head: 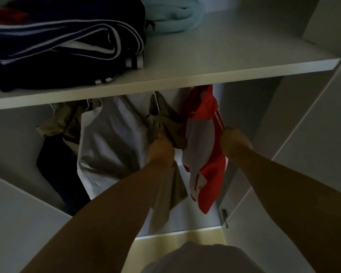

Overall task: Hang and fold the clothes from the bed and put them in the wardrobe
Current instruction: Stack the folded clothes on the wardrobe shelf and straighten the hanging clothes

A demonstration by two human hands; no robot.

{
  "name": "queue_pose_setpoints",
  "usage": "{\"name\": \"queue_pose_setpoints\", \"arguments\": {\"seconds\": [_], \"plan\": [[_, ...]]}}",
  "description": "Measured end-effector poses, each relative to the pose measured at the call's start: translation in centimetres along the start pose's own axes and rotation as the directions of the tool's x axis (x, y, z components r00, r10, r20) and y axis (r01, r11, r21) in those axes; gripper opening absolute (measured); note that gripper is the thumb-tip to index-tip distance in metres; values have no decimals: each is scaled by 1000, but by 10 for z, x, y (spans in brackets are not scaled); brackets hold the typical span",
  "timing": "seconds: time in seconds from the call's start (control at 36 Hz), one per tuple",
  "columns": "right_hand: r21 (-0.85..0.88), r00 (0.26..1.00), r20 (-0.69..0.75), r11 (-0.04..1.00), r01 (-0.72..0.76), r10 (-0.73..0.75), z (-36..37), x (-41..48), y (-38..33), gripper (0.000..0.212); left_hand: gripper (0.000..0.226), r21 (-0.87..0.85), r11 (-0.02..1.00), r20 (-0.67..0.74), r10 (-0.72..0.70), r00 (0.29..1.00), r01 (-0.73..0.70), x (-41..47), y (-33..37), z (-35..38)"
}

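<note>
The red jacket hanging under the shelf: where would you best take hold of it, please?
Grip the red jacket at its striped right edge, coming from the right: that side is free, the khaki garment crowds its left.

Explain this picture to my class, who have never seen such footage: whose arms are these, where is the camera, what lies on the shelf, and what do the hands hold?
No machine here: a person wears one camera on the head, looking forward and down, so both bare arms reach in from below. On the wardrobe shelf lie folded dark striped clothes and a pale blue bundle. Beneath hang garments. The left hand grips a khaki garment; the right hand grips a red-and-white top beside it.
</note>
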State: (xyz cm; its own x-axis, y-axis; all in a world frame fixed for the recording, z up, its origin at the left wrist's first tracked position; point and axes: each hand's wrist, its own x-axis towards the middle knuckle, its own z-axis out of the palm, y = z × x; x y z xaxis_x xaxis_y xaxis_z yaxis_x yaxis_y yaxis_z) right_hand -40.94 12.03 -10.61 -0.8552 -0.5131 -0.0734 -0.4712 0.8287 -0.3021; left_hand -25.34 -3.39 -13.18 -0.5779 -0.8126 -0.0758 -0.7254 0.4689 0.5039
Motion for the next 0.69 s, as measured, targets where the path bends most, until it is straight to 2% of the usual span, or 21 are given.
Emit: {"name": "queue_pose_setpoints", "arguments": {"seconds": [0.11, 0.22, 0.33, 0.42, 0.47, 0.53, 0.61, 0.67, 0.69], "plan": [[-17, 999, 2, 999, -37, 37, -7, 4, 13, 27, 41, -68, 997, 54, 32, 998, -28, -4, 20, 9], [-32, 997, -13, 997, -74, 73, -14, 5, 23, 28, 36, -46, 996, 14, 76, 997, -76, -7, 21, 11], [-68, 996, -25, 994, -90, 88, -17, 3, 30, 31, 31, -82, 995, 23, 67, 998, -65, -7, 11, 6], [-170, 995, 1, 981, -96, 98, -20, 2, 28, 28, 33, -91, 992, -1, 86, 996, -85, -8, 5, -1], [-292, 993, 28, 951, -99, 112, -24, 2, 22, 26, 46, -94, 992, -17, 80, 997, -82, -10, -1, -7], [-423, 993, 26, 902, -91, 112, -29, 1, 12, 30, 57, -2, 996, -87, 90, 992, -91, -9, -14, -17], [-519, 999, 18, 854, -26, 41, -27, -1, -6, 37, 53, 261, 963, -285, 148, 947, -72, -3, -49, -43], [-523, 999, 13, 851, 45, -45, -19, -2, -29, 37, 54, 415, 910, -395, 166, 903, 14, 3, -79, -67], [-510, 993, 46, 852, 120, -112, -17, -7, -44, 35, 56, 424, 901, -446, 126, 886, 85, 6, -93, -78]]}}
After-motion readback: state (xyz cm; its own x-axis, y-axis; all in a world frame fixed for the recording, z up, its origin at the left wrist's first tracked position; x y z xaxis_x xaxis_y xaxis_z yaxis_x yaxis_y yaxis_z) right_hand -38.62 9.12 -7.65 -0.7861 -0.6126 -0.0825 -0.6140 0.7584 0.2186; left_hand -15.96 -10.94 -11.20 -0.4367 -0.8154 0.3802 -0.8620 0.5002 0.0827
